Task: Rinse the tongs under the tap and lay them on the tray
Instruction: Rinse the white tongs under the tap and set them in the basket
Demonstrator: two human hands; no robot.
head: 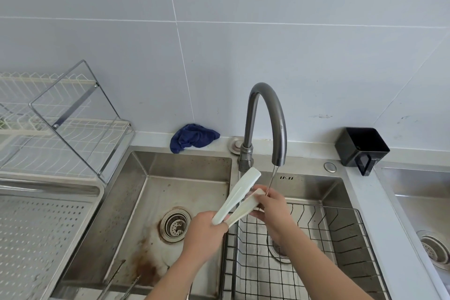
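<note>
Pale white plastic tongs (239, 192) are held over the divider between the two sink basins, their two arms spread and pointing up toward the tap (266, 124). My left hand (205, 234) grips the hinged end. My right hand (272, 209) pinches the tip of the lower arm, right under a thin stream of water running from the spout. The upper arm's tip stands free near the tap's base. The perforated metal tray (43, 231) lies on the counter at the far left.
A wire basket (316, 251) sits in the right basin. Metal tongs (119, 280) lie in the stained left basin near its drain (175, 224). A dish rack (60, 129) stands behind the tray. A blue cloth (192, 137) and a black holder (361, 148) sit by the wall.
</note>
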